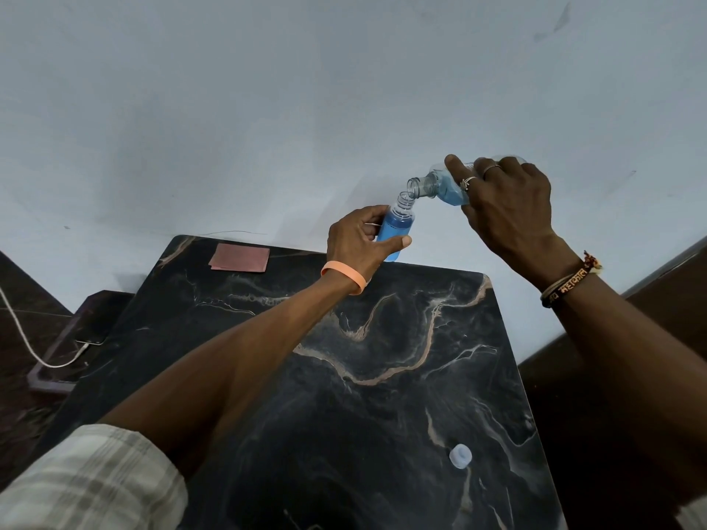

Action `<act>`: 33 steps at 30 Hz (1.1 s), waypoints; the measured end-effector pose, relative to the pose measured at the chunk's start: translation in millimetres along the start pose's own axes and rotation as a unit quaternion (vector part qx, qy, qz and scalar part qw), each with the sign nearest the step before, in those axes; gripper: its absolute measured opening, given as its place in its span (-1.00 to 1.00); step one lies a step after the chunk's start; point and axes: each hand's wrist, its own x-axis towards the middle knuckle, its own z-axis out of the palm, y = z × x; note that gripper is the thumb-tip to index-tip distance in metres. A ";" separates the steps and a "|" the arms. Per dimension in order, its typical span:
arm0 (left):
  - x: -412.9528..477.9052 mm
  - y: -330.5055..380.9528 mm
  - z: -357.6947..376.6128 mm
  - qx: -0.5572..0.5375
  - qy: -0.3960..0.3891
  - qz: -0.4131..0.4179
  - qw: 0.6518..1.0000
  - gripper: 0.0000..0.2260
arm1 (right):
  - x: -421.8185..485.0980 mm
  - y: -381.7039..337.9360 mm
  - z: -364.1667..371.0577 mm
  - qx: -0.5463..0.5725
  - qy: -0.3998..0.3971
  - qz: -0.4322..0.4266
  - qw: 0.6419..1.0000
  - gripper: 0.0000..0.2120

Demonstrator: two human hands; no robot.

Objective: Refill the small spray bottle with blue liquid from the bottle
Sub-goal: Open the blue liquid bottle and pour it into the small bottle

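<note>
**Head view: pour set up mouth to mouth, above the far tabletop edge**

Left hand gripping small spray bottle, fingers wrapped round the body, thumb across the lower front. Held near upright with neck bare, ready to take the stream. Up in the air over the far edge of the tabletop, close to the wall, not resting on anything. Blue up to about the shoulder, so judged nearly full.

Right hand gripping bottle, fingers curled over its upper side. Tipped neck-down to the left to bring blue liquid toward the neck. Mouth set just above and beside the small neck, probably to limit spill; cannot tell whether touching.

Hard to make out:
- Any stream between the two mouths: too thin to see, or absent.
- Rear of bottle, covered by right hand; remaining amount unclear.
- Spray head: none found in view.
- Pale cap on the near right of the tabletop, well apart from both hands; owner bottle unclear.
- Pink flat piece at the far left corner; material unclear.
- Phone with white cable, down off the left edge, cable cut off by the frame.
</note>
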 end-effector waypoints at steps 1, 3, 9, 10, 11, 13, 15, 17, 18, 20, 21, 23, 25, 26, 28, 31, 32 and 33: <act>-0.3 0.1 -0.2 -0.001 0.001 0.001 1.000 -0.53 | 0.1 0.0 0.0 -0.001 -0.003 0.000 1.000 -0.48; -1.0 0.4 -0.1 -0.001 0.000 0.000 1.000 -0.53 | 0.0 0.1 0.2 -0.005 -0.005 0.001 1.000 -0.47; -1.7 1.3 -1.0 -0.002 0.000 -0.001 1.000 -0.53 | 0.4 -0.8 0.5 -0.007 -0.005 0.000 1.000 -0.48; -1.7 1.6 -1.0 0.000 0.000 0.000 1.000 -0.53 | 0.5 -0.6 0.6 -0.007 -0.006 0.000 1.000 -0.48; -1.8 1.8 -0.9 0.002 0.000 0.001 1.000 -0.53 | 0.5 -0.4 0.6 -0.008 -0.005 0.000 1.000 -0.48; -1.8 1.8 -0.8 0.005 0.000 0.001 1.000 -0.53 | 0.1 -0.6 0.9 -0.009 -0.002 -0.001 1.000 -0.48; -1.8 1.5 -0.6 0.004 0.000 -0.001 1.000 -0.53 | 0.2 -0.5 1.2 -0.008 0.001 -0.002 1.000 -0.48; -1.8 0.9 -0.5 0.001 0.000 -0.003 1.000 -0.53 | 0.7 -0.4 1.7 -0.008 0.000 -0.003 1.000 -0.48; -1.8 0.7 -0.6 0.000 0.001 -0.003 1.000 -0.53 | 0.6 -0.3 2.0 -0.009 -0.001 -0.003 1.000 -0.48; -2.3 0.4 -0.2 -0.002 0.003 -0.004 1.000 -0.53 | 0.2 -0.2 2.6 -0.011 0.002 -0.004 1.000 -0.48; -2.6 0.3 0.1 -0.003 0.003 -0.005 1.000 -0.53 | 0.0 -0.2 2.8 -0.011 0.002 -0.005 1.000 -0.48; -2.6 -0.5 0.5 -0.001 0.004 -0.004 1.000 -0.53 | 0.0 -0.1 3.4 -0.012 0.000 -0.005 1.000 -0.48; -2.5 -1.0 0.4 -0.001 0.003 -0.004 1.000 -0.53 | 0.1 -0.2 3.4 -0.011 0.003 -0.006 1.000 -0.48; -2.3 -1.1 0.3 0.000 0.002 -0.004 1.000 -0.52 | 0.1 -0.3 3.5 -0.010 0.004 -0.006 1.000 -0.48; -2.2 -1.4 0.5 -0.001 0.002 -0.004 1.000 -0.52 | 0.2 -0.3 3.5 -0.009 0.005 -0.006 1.000 -0.48; -2.4 -1.5 0.7 -0.005 0.002 -0.004 1.000 -0.52 | 0.3 -0.2 3.4 -0.009 0.005 -0.003 1.000 -0.48; -2.2 -1.9 0.5 -0.004 0.002 -0.004 1.000 -0.52 | 0.3 -0.6 3.5 -0.010 0.007 -0.004 1.000 -0.48; -2.0 -2.3 0.3 -0.004 0.002 -0.004 1.000 -0.52 | 0.4 -0.8 3.6 -0.012 0.009 -0.004 1.000 -0.48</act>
